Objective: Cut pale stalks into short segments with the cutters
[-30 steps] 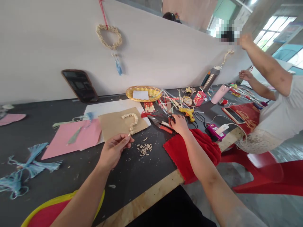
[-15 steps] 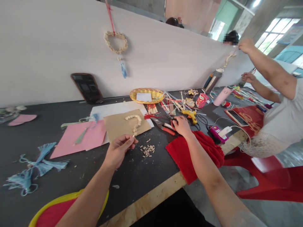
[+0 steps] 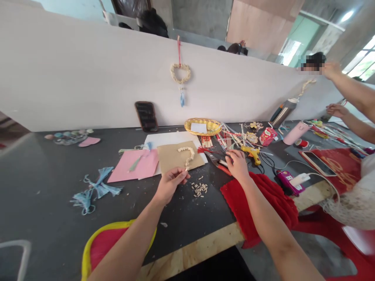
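Observation:
My left hand (image 3: pixel 175 182) pinches the lower end of a curved strand of small pale pieces (image 3: pixel 191 154), shaped like half a heart. The strand's upper part reaches over a brown sheet of cardboard (image 3: pixel 166 156). Beside these fingers lies a loose pile of short pale pieces (image 3: pixel 199 189). My right hand (image 3: pixel 236 164) is over the tools, its fingers curled at the red-handled pliers (image 3: pixel 223 168); what they hold, if anything, is too small to make out. Just right of it rests a yellow glue gun (image 3: pixel 252 153).
A finished heart wreath (image 3: pixel 181 81) with a blue tassel hangs on the white partition. Blue tassels (image 3: pixel 101 183) and pink paper (image 3: pixel 143 166) lie to the left. A wicker basket (image 3: pixel 215 132) stands behind. Red cloth (image 3: pixel 260 199) covers the front edge. Another person's arms (image 3: pixel 351 86) are at right.
The view has turned left, so everything appears further right. My right hand has lifted slightly off the red handles and shifted its fingers. My left hand keeps its pinch on the strand.

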Available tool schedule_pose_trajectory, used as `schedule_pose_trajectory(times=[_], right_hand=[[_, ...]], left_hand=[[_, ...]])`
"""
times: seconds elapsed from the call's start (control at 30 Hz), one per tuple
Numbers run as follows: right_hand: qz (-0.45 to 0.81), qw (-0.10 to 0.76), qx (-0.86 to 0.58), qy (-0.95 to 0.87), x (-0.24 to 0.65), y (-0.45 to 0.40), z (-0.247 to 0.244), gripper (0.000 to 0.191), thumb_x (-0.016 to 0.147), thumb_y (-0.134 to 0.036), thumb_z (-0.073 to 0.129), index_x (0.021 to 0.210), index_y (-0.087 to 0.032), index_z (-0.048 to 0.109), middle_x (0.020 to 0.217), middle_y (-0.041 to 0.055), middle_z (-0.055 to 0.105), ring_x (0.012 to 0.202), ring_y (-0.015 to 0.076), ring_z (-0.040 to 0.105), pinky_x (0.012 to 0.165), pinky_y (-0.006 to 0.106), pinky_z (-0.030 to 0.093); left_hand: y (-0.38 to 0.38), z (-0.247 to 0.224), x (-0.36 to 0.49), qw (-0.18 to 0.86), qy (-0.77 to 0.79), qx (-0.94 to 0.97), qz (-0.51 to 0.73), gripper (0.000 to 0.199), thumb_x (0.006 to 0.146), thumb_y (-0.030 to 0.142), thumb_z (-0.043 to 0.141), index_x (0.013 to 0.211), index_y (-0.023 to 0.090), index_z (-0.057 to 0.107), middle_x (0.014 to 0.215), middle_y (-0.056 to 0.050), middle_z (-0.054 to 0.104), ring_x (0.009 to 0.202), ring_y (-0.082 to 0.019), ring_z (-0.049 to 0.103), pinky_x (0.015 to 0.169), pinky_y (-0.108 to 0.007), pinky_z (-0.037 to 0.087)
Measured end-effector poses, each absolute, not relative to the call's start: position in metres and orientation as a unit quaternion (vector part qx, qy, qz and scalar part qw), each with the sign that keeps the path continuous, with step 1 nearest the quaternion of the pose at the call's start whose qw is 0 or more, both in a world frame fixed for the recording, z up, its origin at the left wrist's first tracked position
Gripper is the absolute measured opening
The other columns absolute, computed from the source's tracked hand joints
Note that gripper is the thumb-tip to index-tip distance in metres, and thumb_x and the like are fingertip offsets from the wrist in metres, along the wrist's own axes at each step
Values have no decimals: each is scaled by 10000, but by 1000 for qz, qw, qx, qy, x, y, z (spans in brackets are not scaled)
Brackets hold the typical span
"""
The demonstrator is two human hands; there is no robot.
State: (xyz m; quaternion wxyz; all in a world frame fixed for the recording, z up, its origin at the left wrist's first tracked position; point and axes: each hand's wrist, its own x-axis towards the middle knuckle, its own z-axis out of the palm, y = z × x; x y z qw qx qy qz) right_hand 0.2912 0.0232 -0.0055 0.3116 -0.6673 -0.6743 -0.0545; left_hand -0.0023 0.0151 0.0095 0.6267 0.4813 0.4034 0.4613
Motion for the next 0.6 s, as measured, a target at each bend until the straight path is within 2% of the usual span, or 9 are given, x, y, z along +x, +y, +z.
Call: schedule_pose_trajectory(times=[0.27, 0.6], right_hand=[[-75, 380, -582, -715, 275, 22, -9, 252, 915, -245, 503, 1037, -194, 717, 1084, 105, 641, 1075, 260, 521, 992, 441, 478], [-75, 383, -582, -713, 274, 26, -12, 230, 903, -209, 524, 1008, -195, 728, 1065, 91, 650, 1059, 247, 537, 976, 408, 495]], left_hand=[[17, 6, -2, 612, 411, 498, 456, 360, 661, 480, 809, 694, 141, 691, 666, -35, 680, 545, -79, 520, 533, -203, 392], [22, 3, -3, 608, 429, 504, 438, 409, 593, 526, 837, 697, 150, 714, 688, -44, 691, 563, -95, 530, 543, -214, 404]])
